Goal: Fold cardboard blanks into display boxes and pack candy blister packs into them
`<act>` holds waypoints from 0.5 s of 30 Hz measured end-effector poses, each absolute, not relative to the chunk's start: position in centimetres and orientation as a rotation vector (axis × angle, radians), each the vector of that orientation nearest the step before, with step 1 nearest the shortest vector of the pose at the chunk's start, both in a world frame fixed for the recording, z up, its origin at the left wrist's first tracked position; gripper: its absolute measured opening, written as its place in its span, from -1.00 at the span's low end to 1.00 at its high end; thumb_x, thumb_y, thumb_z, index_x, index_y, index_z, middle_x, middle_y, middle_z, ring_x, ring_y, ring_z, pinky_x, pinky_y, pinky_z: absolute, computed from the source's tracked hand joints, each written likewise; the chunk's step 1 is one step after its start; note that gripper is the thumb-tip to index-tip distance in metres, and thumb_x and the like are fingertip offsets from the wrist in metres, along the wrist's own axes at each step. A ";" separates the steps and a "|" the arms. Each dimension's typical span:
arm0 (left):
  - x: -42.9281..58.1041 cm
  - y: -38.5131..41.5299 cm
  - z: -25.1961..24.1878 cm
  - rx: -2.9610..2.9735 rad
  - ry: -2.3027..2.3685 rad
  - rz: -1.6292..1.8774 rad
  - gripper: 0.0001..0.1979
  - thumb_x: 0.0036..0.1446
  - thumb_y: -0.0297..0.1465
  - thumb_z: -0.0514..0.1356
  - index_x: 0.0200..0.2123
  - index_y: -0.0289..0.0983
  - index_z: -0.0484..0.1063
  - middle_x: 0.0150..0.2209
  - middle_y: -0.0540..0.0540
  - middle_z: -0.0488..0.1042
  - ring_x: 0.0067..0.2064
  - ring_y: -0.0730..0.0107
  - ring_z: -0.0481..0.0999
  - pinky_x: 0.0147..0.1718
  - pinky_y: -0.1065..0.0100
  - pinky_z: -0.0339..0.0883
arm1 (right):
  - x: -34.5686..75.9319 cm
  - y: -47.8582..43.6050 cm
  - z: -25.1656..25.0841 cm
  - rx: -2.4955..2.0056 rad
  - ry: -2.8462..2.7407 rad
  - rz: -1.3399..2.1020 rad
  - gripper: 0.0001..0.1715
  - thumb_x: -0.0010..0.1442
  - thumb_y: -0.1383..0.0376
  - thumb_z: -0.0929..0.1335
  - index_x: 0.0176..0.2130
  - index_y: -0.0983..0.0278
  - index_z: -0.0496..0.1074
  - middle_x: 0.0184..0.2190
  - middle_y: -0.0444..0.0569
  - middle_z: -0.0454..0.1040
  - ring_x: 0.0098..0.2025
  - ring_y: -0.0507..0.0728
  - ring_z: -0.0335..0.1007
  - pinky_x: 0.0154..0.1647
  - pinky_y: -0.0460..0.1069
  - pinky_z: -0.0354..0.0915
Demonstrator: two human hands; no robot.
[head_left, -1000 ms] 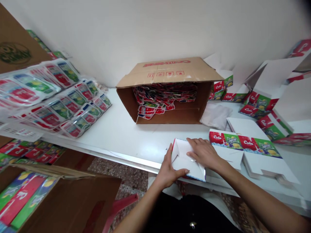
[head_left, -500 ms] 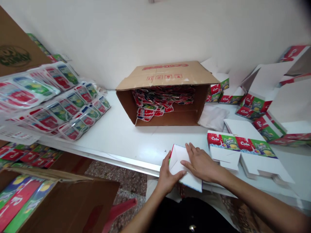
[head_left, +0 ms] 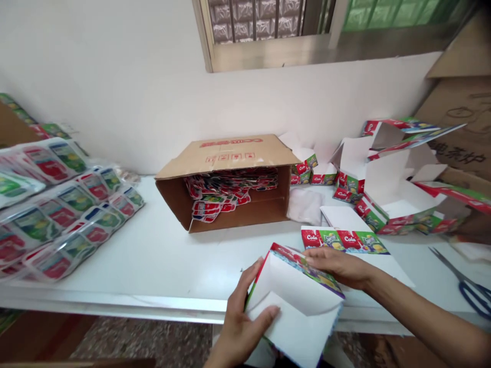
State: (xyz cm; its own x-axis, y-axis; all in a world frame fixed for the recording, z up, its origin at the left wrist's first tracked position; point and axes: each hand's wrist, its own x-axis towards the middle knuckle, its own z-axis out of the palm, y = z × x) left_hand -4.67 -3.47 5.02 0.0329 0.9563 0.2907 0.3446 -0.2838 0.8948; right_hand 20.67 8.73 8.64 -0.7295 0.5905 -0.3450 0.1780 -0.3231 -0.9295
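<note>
Between my hands is a printed display box (head_left: 299, 312), tilted, its white inside facing me and its red, green and purple print on the outer walls. My left hand (head_left: 245, 312) grips the left wall, thumb lying over the white inside. Fingers of my right hand (head_left: 341, 263) close on the far printed wall near its right part. Just beyond it, a stack of flat printed box blanks (head_left: 345, 240) lies on the white table (head_left: 172, 271). Part of the box's lower end runs out of view.
An open carton (head_left: 230, 153) on its side holds many red and green sachets (head_left: 210, 204). Bundles of sachets (head_left: 80, 204) lie at left. Folded display boxes (head_left: 399, 199) stand at right, with scissors (head_left: 464, 281) nearby. A plastic bag (head_left: 305, 204) sits beside the carton.
The box was nearly flat under both hands and now stands opened out, walls apart. My right hand has moved from its white face to the far wall. The view has tipped up and right.
</note>
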 end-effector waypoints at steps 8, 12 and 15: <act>-3.7 -1.0 1.9 1.514 1.428 1.347 -0.43 0.25 -0.13 0.03 0.28 -0.09 0.00 0.28 -0.18 0.12 0.23 0.06 0.24 0.16 -0.01 0.18 | 28.8 14.1 22.1 -1.333 -2.227 0.521 -0.65 0.22 0.10 0.31 -0.06 0.22 0.39 -0.32 -0.09 0.52 -0.44 0.00 0.36 -0.44 -0.11 0.18; -2.8 -0.9 -0.1 1.411 1.542 1.303 -0.46 0.19 -0.11 0.10 0.20 -0.13 0.19 0.18 -0.20 0.29 0.07 0.10 0.41 0.02 0.07 0.34 | 29.8 24.0 25.4 -1.318 -2.228 -0.432 -0.67 0.24 0.26 0.27 -0.09 0.44 0.41 -0.22 0.05 0.50 -0.18 0.04 0.37 -0.19 -0.04 0.10; -1.9 -0.7 -1.7 1.442 1.592 1.338 -0.48 0.15 -0.09 0.13 0.13 -0.17 0.29 0.08 -0.21 0.40 0.00 0.12 0.47 -0.07 0.14 0.42 | 28.7 32.2 25.9 -1.502 -2.121 -0.670 -0.44 0.28 0.19 0.13 0.03 0.57 0.34 0.00 0.24 0.39 0.12 0.20 0.20 -0.05 0.10 -0.03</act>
State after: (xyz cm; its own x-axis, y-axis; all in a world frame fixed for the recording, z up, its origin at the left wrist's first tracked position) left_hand -1.92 -0.74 -1.74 -0.2286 0.9553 0.1875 0.3490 -0.0994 0.9318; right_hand 28.65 32.20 25.91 -0.3027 0.7286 0.6144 0.9493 0.2877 0.1267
